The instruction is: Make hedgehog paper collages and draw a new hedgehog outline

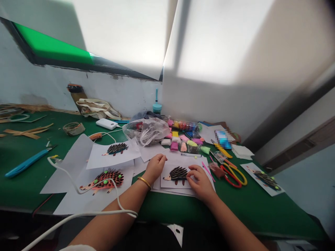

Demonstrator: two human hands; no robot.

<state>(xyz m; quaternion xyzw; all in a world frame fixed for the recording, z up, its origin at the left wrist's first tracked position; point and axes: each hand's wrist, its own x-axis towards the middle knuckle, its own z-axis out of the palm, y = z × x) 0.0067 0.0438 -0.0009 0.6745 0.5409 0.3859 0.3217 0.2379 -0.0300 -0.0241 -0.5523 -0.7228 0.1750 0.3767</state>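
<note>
Two bare hands frame a small hedgehog picture [178, 173], which lies flat on white sheets [155, 186] at the near side of a green table [235, 212], centred where both hands can reach it; the left hand [155, 167] is loosely curled beside its upper left, fingertips bunched nearly closed, though whether they pinch anything cannot be told; the right hand [200, 180] is half curled at the hedgehog's tail end, thumb and forefinger slightly parted with nothing visible between them, a pose that seems suited to small, careful touches. Beyond the sheets sit colourful wrapped packets [175, 145], probably grouped there for easy reach; a capped pen [190, 155] lies nearer; a pink stick [208, 171] and red-handled scissors [235, 183] lie to the right; a pink hedgehog picture [111, 180] lies left, a white cable [78, 213] looping over it.
</note>
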